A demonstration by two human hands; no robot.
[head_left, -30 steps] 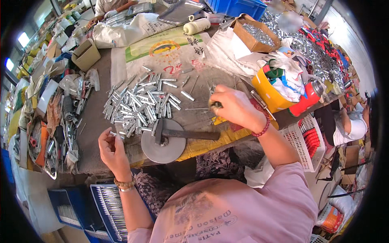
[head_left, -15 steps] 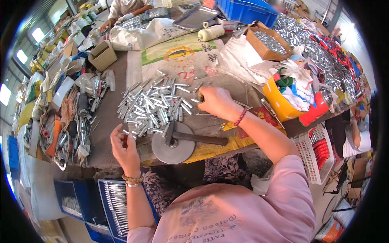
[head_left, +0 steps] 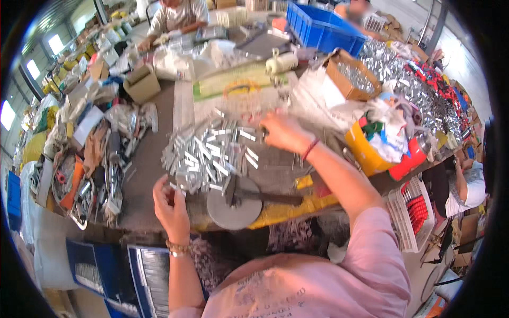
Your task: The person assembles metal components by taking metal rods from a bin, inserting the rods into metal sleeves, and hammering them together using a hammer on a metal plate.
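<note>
A heap of short silvery metal tubes [head_left: 204, 153] lies loose on the worktable before me, blurred by motion. At its near left edge is my left hand [head_left: 172, 209], fingers curved and apart, with the tips close to a tube. My right hand [head_left: 286, 132] is beyond the heap's right side, its fingertips pinched together; something small and dark shows there, too blurred to name. Between my hands, on the near edge, sits a round grey metal disc [head_left: 233, 212]. A hammer [head_left: 265, 197] lies across it, head on the disc and dark handle pointing right.
Tools and plastic bags [head_left: 108, 153] crowd the left side. To the right stand a yellow container [head_left: 366, 151] of bags and a red bottle [head_left: 411, 159]. A cardboard box [head_left: 347, 79] and blue crate [head_left: 323, 29] stand farther back. Another person [head_left: 177, 18] works across the table.
The whole view has shifted, so the table appears lower and slightly right, and more blurred. Against the table, my right hand has moved slightly away from me; my left keeps its place by the heap.
</note>
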